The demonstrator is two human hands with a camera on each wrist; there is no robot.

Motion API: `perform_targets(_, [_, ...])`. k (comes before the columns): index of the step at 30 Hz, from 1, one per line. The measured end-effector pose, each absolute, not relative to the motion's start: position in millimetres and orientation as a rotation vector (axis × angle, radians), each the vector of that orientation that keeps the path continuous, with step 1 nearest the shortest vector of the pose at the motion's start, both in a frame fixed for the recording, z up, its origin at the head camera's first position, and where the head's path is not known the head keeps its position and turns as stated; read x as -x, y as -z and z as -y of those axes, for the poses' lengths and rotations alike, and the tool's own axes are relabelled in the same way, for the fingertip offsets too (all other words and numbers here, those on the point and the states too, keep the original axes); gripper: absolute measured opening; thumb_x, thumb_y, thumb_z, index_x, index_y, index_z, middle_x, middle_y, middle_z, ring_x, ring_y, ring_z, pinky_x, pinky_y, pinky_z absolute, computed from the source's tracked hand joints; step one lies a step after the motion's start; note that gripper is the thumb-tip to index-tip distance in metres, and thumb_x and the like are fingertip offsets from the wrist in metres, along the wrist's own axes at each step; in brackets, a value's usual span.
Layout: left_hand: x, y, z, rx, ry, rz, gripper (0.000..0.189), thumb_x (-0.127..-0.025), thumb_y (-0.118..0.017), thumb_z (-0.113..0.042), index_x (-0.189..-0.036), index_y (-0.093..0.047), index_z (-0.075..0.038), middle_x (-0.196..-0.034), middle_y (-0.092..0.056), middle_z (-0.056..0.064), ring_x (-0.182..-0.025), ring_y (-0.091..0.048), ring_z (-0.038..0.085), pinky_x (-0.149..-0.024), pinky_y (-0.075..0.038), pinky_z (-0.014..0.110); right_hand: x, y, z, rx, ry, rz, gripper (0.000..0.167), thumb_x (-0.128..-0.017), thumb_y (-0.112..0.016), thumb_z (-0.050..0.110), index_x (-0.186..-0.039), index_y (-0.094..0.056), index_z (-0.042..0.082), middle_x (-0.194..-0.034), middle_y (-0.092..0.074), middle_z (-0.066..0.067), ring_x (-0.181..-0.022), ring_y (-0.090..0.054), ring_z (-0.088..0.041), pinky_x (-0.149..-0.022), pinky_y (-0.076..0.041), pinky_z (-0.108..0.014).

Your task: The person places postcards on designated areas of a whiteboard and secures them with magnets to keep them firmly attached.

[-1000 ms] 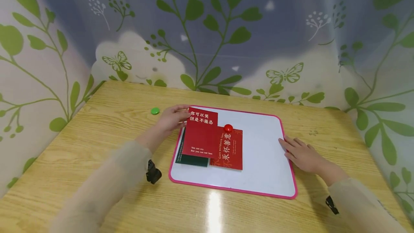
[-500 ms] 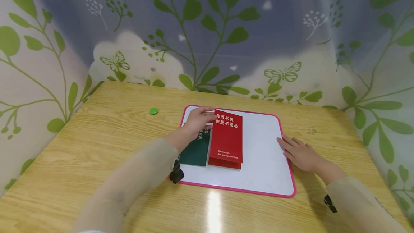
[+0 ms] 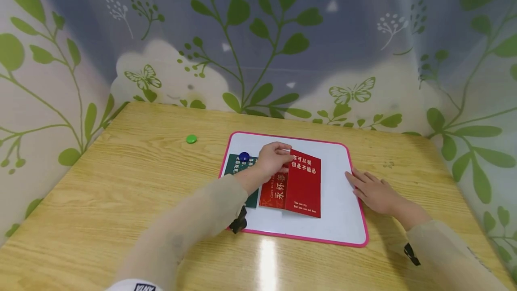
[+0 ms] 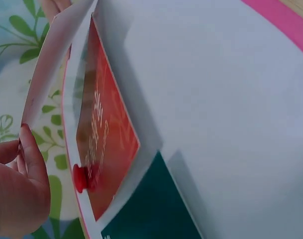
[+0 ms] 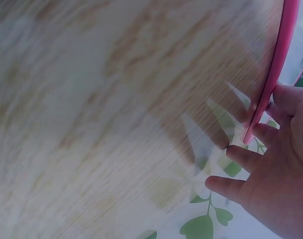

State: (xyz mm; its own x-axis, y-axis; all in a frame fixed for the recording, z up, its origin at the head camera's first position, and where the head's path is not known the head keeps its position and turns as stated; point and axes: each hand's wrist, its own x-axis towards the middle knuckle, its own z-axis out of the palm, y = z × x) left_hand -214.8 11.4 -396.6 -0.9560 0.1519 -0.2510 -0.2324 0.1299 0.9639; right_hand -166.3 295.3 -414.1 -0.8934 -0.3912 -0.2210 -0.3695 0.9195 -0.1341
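My left hand point(image 3: 273, 161) pinches the left edge of a red card point(image 3: 305, 187) with white lettering, holding it tilted above the whiteboard point(image 3: 341, 219). In the left wrist view, thumb and fingers meet at the rim of this card point(image 4: 51, 64). Beneath lies a second, patterned red card point(image 3: 272, 194), partly covered, with a red magnet point(image 4: 80, 178) on it. Left of that is a green card point(image 3: 252, 199) under a blue magnet point(image 3: 244, 156). My right hand point(image 3: 373, 192) rests at the board's right edge, fingers extended, touching the pink frame point(image 5: 278, 55).
A green magnet point(image 3: 191, 138) lies on the wooden table point(image 3: 161, 165), left of the board. Behind the table hangs a leaf-patterned cloth point(image 3: 258, 57). Bare white board surface shows to the right of the cards.
My left hand has carried the held red card rightward across the board, uncovering the green card, the blue magnet and part of the patterned card. The right hand stays in place.
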Motion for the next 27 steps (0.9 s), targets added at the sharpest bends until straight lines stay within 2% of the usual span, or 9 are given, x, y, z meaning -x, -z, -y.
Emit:
perform_targets(8, [210,403,-38,0.058,-1.793,-2.189,0.028,-0.088,-0.064,-0.007,-0.115,-0.059,-0.006,-0.101,-0.062,0.010,-0.080,-0.066,0.018,-0.058,-0.056,0.025,166,414,-293,0.551,0.101,-2.837,0.057,-0.093,-0.052,0.025,-0.144,-0.034,0.007,-0.148,-0.030,-0.023,-0.129,-0.032,-0.051,-0.095,-0.028,-0.073])
perform_targets(19, [217,412,-53,0.076,-1.726,-2.206,0.023,-0.087,-0.064,-0.006,-0.109,-0.059,-0.005,-0.092,-0.060,0.006,-0.057,-0.063,0.015,-0.055,-0.055,0.025,166,413,-293,0.545,0.104,-2.839,0.057,-0.093,-0.052,0.023,-0.144,-0.033,0.007,-0.149,-0.029,-0.023,-0.129,-0.032,-0.052,-0.095,-0.028,-0.073])
perform_targets(27, [219,415,-60,0.093,-1.703,-2.233,0.027,-0.087,-0.065,-0.009,-0.113,-0.058,-0.006,-0.097,-0.061,0.007,-0.050,-0.055,0.008,-0.051,-0.052,0.021,166,412,-295,0.541,0.114,-2.843,0.057,-0.093,-0.053,0.023,-0.144,-0.033,0.007,-0.149,-0.029,-0.023,-0.129,-0.031,-0.052,-0.095,-0.027,-0.073])
